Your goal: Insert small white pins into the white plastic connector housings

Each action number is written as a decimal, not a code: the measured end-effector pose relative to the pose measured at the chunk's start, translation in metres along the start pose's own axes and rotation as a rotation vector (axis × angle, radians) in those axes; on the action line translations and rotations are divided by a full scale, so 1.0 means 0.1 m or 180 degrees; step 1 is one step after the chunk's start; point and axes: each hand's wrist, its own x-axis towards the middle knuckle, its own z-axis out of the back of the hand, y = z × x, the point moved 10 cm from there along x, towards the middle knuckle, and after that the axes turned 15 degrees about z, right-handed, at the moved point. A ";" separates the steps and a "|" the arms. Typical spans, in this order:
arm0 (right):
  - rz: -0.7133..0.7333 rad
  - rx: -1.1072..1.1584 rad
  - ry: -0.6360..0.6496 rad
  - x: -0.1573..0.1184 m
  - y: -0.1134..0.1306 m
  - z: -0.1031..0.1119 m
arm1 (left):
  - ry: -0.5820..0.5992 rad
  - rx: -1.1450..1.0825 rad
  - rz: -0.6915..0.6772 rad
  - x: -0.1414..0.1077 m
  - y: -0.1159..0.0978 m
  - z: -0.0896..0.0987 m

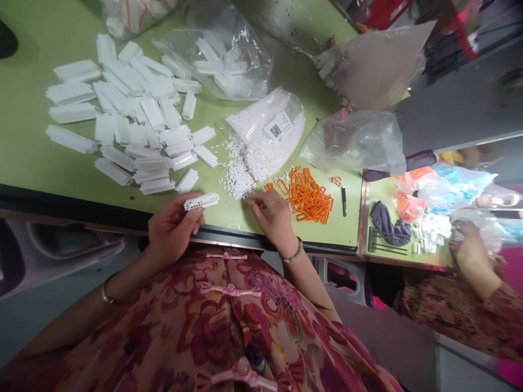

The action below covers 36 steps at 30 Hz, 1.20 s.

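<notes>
Our left fingers [192, 213] clamp a slotted white plastic block [201, 201] while our right fingers [257, 202], held together, rest beside tiny white plastic pieces [239, 181].

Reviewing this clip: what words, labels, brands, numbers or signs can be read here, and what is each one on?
A white sticker label with a QR code sits on the clear plastic bag of small white pieces; its print is too small to read.
</notes>
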 end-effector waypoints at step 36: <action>-0.0062 0.1604 0.0190 0.24 0.36 -0.30 | 0.0193 0.1743 -0.0320 -0.06 -0.16 -0.20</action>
